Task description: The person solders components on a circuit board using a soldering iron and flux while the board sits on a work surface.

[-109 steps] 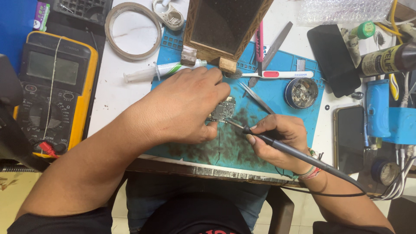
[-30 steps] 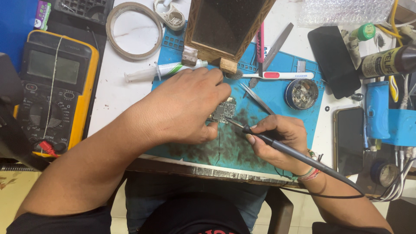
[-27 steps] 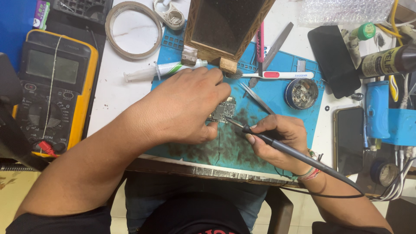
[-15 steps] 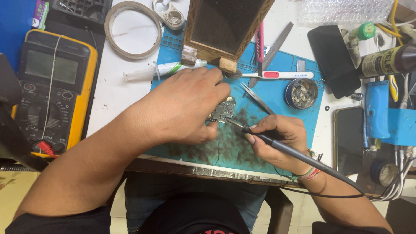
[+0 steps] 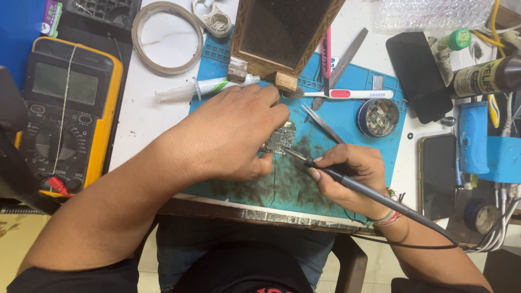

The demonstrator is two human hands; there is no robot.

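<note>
Head camera, looking steeply down at a workbench

A single view from the person's head faces almost straight down and sits close over the blue work mat (image 5: 347, 116) at frame centre. The person's lap fills the bottom edge, a yellow multimeter (image 5: 65, 108) stands at the upper left, and both forearms enter from the lower corners. No second view shares the scene.

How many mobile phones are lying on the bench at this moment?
2. A dark phone lies face down at the upper right, beside the blue mat. A second phone lies below it near the right edge. Clutter there could hide others.
</note>
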